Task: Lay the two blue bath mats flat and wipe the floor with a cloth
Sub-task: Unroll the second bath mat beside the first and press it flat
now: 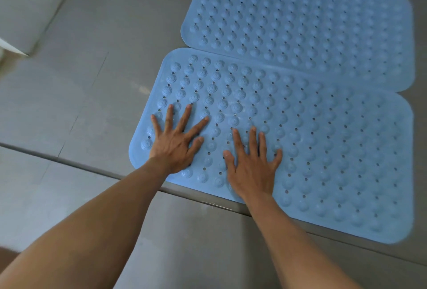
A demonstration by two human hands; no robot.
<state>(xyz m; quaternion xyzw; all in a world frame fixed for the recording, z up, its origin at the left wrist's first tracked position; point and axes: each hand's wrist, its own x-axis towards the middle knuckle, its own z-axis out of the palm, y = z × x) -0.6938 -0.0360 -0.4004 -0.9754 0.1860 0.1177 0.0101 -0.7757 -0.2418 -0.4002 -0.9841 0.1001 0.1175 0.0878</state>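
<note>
Fingers [188, 113] of both hands splayed flat on near mat [323, 150]

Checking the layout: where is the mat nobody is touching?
The far mat lies upper right in the head view, on the grey floor, directly behind the near mat.

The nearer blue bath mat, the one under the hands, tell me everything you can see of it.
The nearer mat is a blue rectangle with rounded corners, seemingly soft rubber, covered in rows of round bumps and small holes. It lies flat on the grey floor, its far long edge meeting the second mat. The left hand and the right hand rest on its left end, palms down, fingers spread.
</note>
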